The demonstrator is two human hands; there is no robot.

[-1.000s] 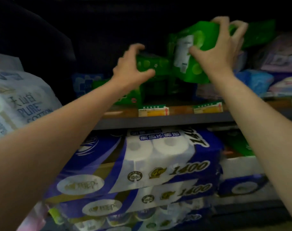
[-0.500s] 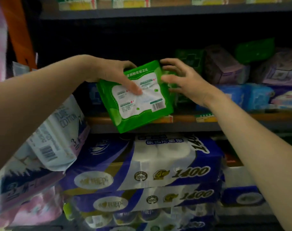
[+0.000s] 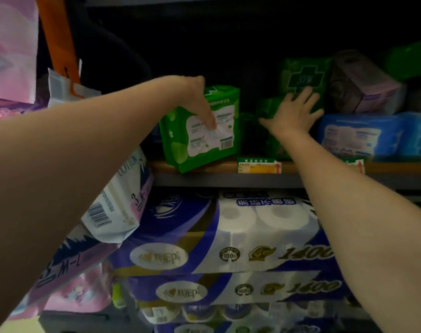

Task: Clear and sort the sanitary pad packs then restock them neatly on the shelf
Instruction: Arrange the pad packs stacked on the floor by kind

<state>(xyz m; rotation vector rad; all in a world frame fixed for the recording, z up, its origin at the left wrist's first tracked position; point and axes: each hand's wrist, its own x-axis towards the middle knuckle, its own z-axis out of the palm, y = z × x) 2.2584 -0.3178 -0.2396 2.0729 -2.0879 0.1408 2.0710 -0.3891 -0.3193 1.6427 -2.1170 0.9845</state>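
Left hand (image 3: 199,104): fingers gripping the top of the green pack (image 3: 199,131).
Right hand (image 3: 293,114): fingers spread flat on the dark green packs (image 3: 300,78).
Bearing: shelf gap at 3 o'clock of the held pack; long axis near upright.

The left hand (image 3: 199,102) hides the green pack's (image 3: 202,131) top corner; dark packs (image 3: 259,131) below the right hand (image 3: 293,111) are too dim to tell.
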